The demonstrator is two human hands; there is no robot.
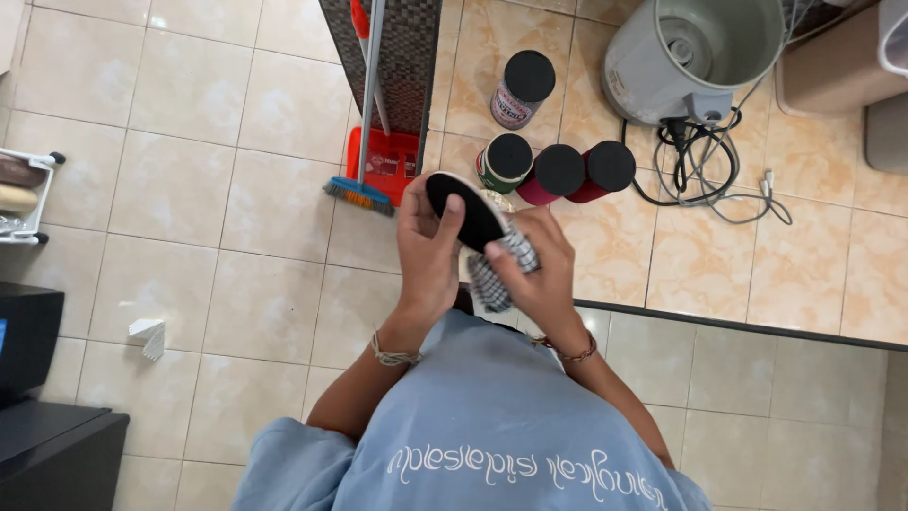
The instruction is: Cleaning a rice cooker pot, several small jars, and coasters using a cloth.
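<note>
Fingers (452, 216) of our left hand (427, 255) curl around a round black-lidded can (463, 208), the thumb lying across the dark lid, so this hand is clasped on it. Our right hand (534, 270) has its fingers pressed together on a checked cloth (501, 265), bunched against the side of the can. Both hands meet at the middle of the frame, above our blue shirt (473, 435).

Just beyond the hands, three more cans with black lids (558, 170) stand close together on the counter, and a fourth can (522, 87) stands apart above them. At the upper right we see a grey rice cooker (662, 66) with its lid open and its inside bare as far as we can tell; its black cord (700, 161) lies coiled beside it. Left of the cans, a broom (364, 123) and an orange dustpan (386, 156) lean against a dark mosaic post (402, 47). On the beige tiled floor (189, 189) at lower left lies a small white paper scrap (147, 336). A white rack (28, 194) sits at the left edge.

The held can is tilted, its lid facing us; its wall is mostly hidden by fingers and cloth.
</note>
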